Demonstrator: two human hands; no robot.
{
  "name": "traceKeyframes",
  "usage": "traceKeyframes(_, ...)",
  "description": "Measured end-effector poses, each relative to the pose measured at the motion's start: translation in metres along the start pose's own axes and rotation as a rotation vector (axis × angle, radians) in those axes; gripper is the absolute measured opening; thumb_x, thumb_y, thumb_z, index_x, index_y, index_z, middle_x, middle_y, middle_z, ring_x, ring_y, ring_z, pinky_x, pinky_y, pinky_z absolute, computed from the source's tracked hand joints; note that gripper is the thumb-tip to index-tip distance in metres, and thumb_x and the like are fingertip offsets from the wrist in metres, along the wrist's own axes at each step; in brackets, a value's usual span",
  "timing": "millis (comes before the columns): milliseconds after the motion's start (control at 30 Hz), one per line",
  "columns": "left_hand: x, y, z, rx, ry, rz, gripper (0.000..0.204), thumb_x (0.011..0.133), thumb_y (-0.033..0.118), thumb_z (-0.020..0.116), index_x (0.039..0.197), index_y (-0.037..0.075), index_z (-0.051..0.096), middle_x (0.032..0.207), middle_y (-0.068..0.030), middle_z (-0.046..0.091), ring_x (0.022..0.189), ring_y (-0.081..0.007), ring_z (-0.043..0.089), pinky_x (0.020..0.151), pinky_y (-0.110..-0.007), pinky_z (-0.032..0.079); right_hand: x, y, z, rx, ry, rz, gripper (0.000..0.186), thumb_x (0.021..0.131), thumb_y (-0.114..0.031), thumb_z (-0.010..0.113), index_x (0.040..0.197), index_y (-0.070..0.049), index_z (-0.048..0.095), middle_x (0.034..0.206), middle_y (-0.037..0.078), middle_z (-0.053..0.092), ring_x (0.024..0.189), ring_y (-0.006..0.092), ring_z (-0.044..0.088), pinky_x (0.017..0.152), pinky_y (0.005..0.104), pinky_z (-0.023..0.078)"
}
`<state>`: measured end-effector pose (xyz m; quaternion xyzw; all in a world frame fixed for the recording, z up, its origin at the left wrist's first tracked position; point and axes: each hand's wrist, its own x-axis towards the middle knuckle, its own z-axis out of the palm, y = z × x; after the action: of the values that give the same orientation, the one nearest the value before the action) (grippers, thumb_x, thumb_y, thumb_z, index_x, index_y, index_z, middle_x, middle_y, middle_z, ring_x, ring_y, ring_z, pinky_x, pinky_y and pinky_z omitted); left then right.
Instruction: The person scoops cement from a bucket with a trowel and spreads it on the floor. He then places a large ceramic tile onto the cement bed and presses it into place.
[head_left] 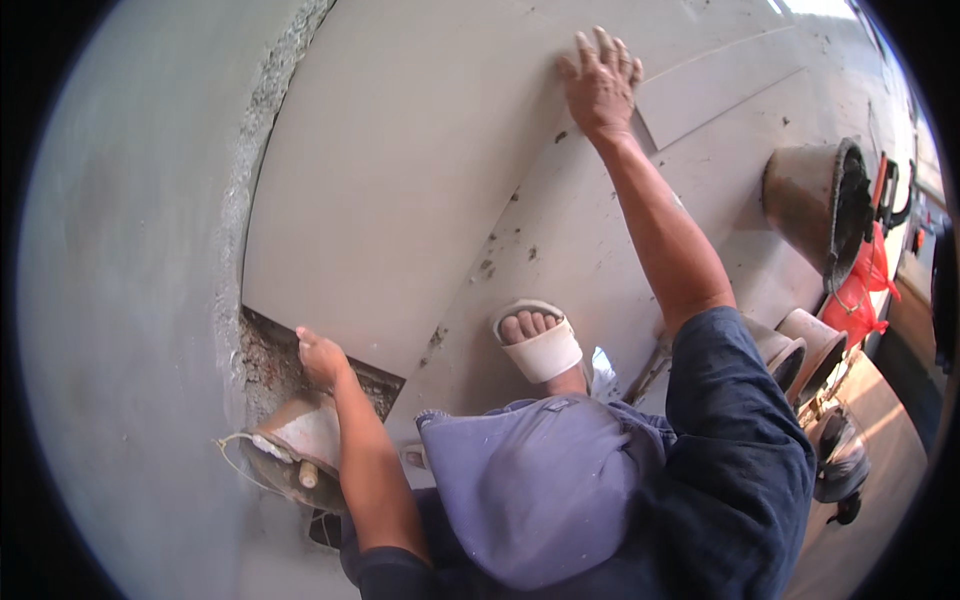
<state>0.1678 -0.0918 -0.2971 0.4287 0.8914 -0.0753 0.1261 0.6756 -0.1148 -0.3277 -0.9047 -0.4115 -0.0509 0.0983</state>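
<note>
A large pale grey floor tile lies beside the rough wall edge. My left hand is at its near edge, fingers curled against the rim with one fingertip on top; their undersides are hidden. Far off to the right, my right hand rests on the tile's far right part, palm down and fingers spread. Past the near edge a strip of rough, broken bed shows. Below my left wrist a bucket lies tipped over, its wire handle sticking out to the left.
The grey wall runs along the left. Mortar crumbs dot the floor near my sandalled foot. A smaller tile piece lies right of my right hand. Tipped buckets and red plastic bags lie at the right.
</note>
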Motion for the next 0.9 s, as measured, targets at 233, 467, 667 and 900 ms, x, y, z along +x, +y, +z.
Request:
traceKeyframes(233, -0.049, -0.014, 0.032, 0.077, 0.244, 0.376, 0.070, 0.095, 0.053, 0.033, 0.146, 0.006, 0.023, 0.154, -0.0181, 0.016, 0.140, -0.0376, 0.022, 0.108, -0.061, 0.018, -0.040, -0.068, 0.011, 0.117, -0.084, -0.218, 0.067, 0.094, -0.058, 0.036, 0.147, -0.017, 0.032, 0.154, 0.011, 0.026, 0.144, 0.0284, 0.017, 0.117, 0.0477, 0.006)
traceKeyframes(467, -0.054, -0.010, 0.057, 0.073, 0.114, 0.437, 0.073, 0.096, 0.050, 0.029, 0.150, 0.004, 0.011, 0.156, -0.0205, 0.003, 0.145, -0.0356, 0.002, 0.113, -0.058, 0.007, -0.030, -0.075, -0.010, 0.078, -0.284, -0.177, 0.068, 0.095, -0.046, 0.040, 0.146, -0.004, 0.027, 0.154, 0.020, 0.018, 0.144, 0.0356, 0.010, 0.117, 0.0482, 0.004)
traceKeyframes(667, -0.051, -0.014, 0.050, 0.062, 0.086, 0.529, 0.075, 0.097, 0.049, 0.026, 0.148, -0.002, 0.010, 0.155, -0.0254, 0.000, 0.144, -0.0396, -0.003, 0.113, -0.058, 0.003, -0.057, -0.116, -0.005, 0.052, -0.327, -0.370, 0.069, 0.094, -0.046, 0.043, 0.146, -0.004, 0.027, 0.154, 0.020, 0.019, 0.144, 0.0360, 0.012, 0.117, 0.0500, 0.007)
traceKeyframes(900, -0.045, -0.022, 0.058, 0.078, 0.163, 0.644, 0.077, 0.095, 0.048, 0.032, 0.147, -0.004, 0.012, 0.153, -0.0283, 0.004, 0.143, -0.0422, 0.000, 0.111, -0.061, 0.003, -0.075, -0.129, -0.006, 0.057, -0.316, -0.430, 0.069, 0.091, -0.043, 0.048, 0.145, -0.005, 0.027, 0.153, 0.020, 0.021, 0.142, 0.0388, 0.014, 0.116, 0.0519, 0.010)
